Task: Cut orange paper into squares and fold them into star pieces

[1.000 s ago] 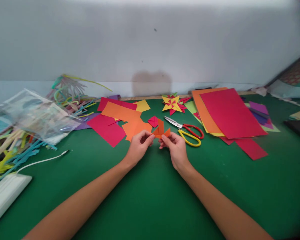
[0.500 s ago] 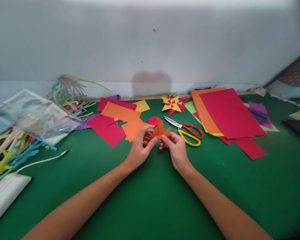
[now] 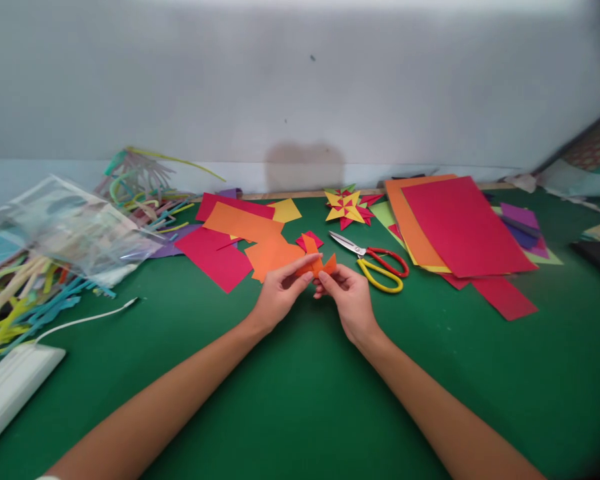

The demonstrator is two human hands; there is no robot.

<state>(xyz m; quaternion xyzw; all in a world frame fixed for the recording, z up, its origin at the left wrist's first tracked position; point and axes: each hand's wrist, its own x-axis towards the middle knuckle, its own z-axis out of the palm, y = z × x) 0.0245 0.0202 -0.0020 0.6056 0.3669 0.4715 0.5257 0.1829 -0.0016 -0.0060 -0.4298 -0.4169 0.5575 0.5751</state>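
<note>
Both forearms extend forward from the lower edge of the view and converge toward the center. The left hand (image 3: pixel 281 291) has its thumb and fingers closed in a pinch. The right hand (image 3: pixel 349 293), just beside it, pinches between thumb and curled fingers. Both wrists angle inward.

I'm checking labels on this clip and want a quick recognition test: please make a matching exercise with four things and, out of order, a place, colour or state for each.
1. scissors
2. folded orange paper
3. bag
4. star

A. clear, lying over coloured strips
B. yellow points above red ones
C. between the fingers of the left hand and right hand
D. one red handle, one yellow

Pairs: 1-D; 2-C; 3-A; 4-B
</note>
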